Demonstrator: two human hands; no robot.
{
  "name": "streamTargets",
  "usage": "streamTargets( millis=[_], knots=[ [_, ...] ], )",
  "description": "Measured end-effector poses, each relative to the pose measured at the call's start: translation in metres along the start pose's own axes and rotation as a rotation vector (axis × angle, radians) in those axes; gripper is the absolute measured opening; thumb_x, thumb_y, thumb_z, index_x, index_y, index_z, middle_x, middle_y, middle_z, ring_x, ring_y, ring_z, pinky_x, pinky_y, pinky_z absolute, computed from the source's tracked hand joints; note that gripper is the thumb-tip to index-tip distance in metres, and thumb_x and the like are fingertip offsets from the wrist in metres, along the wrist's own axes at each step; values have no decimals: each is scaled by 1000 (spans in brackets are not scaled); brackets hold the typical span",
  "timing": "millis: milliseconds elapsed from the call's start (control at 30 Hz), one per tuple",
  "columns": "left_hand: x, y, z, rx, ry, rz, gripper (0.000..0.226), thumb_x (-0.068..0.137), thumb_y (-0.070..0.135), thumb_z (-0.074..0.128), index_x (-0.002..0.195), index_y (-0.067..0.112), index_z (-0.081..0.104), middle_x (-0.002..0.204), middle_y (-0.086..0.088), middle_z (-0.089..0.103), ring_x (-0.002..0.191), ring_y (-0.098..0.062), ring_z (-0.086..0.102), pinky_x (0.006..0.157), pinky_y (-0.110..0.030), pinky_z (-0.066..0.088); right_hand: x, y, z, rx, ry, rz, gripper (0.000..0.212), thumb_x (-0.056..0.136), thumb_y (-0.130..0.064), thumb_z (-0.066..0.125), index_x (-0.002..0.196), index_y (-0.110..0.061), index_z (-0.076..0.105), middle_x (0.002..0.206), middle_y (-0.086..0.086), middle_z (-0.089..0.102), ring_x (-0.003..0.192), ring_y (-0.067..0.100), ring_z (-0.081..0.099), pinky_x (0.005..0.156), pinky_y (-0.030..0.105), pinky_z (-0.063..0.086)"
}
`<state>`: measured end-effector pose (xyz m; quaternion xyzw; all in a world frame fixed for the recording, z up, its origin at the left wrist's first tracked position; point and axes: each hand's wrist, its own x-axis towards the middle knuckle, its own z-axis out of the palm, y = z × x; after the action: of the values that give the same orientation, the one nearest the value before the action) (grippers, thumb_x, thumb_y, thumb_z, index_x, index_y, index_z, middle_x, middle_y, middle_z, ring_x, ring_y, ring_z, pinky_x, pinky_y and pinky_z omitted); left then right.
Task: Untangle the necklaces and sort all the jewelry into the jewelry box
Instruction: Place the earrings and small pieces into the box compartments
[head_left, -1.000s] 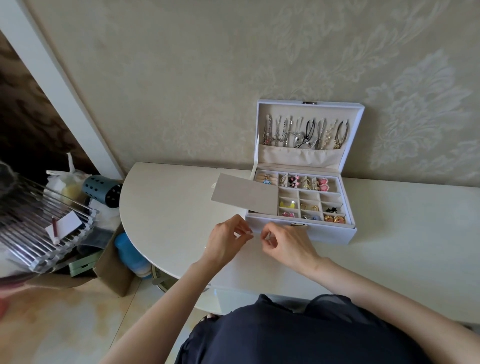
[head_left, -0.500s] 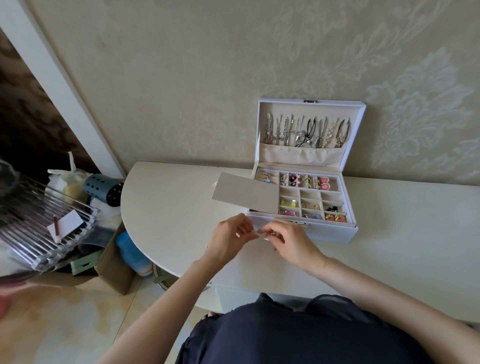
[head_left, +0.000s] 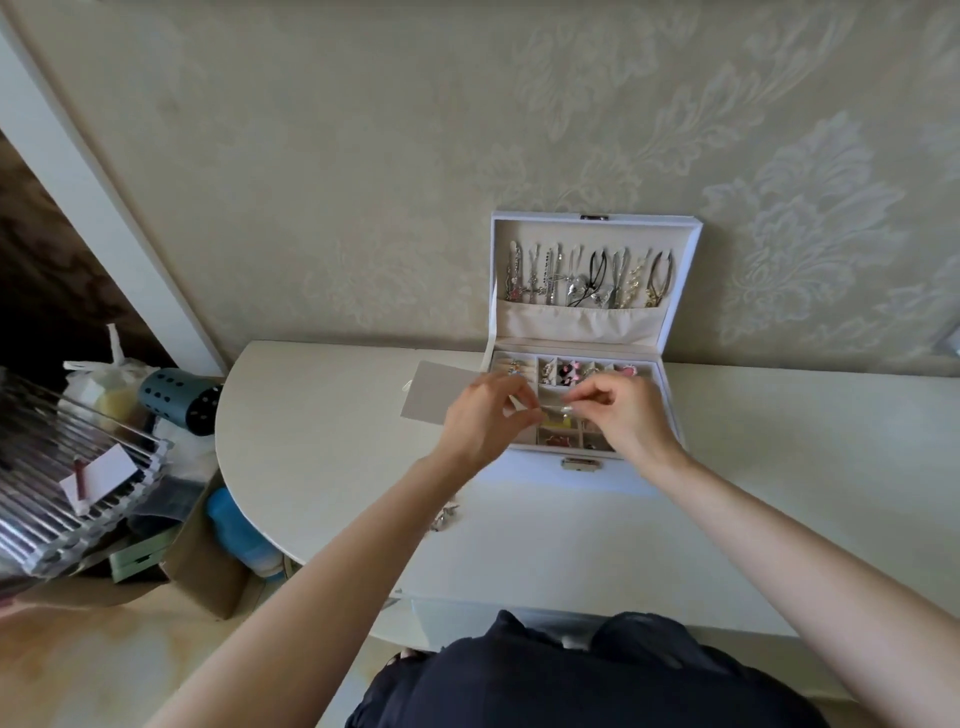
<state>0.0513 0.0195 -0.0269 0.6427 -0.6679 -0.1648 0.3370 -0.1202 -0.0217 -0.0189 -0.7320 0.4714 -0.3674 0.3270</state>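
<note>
Over the jewelry box (head_left: 535, 467) tray: left hand (head_left: 483, 421) and right hand (head_left: 623, 415) moved up from the table (head_left: 322, 415) front, both pinching one small pale piece (head_left: 553, 410) between them.

A white table (head_left: 322, 426) with a rounded left end stands against the wall. An open white jewelry box (head_left: 592, 475) sits at its back edge, and a flat grey card (head_left: 431, 397) juts from the box's left side over the tabletop. Nearer the front edge lies a small silvery piece of jewelry (head_left: 444, 515), apart from the box.

Open lid (head_left: 582, 325) walls rear; table (head_left: 805, 441) right passable.
</note>
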Motion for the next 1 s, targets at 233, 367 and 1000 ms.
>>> streamTargets(
  millis=[233,367,1000],
  knots=[
    [55,-1,24,232,-23,-64,22,82,38,69,95,20,72,108,-3,62,112,-22,47,90,-34,39,36,18,4,-62,65,130,13,81,4,66,87,-4,74,85,4,69,76,13,61,72,17,46],
    [65,-5,32,229,-27,-90,20,82,37,69,93,21,73,107,-2,62,112,-21,47,90,-33,39,43,27,10,-103,62,113,14,80,5,67,88,-4,74,88,6,72,80,15,64,76,20,50],
    [-33,-31,-9,27,282,61,16,79,16,73,93,15,67,88,6,63,82,-11,51,68,-16,41,-22,-6,29,-22,-155,-61,8,86,-7,64,88,-10,72,73,1,70,57,9,62,59,20,51]
  ],
)
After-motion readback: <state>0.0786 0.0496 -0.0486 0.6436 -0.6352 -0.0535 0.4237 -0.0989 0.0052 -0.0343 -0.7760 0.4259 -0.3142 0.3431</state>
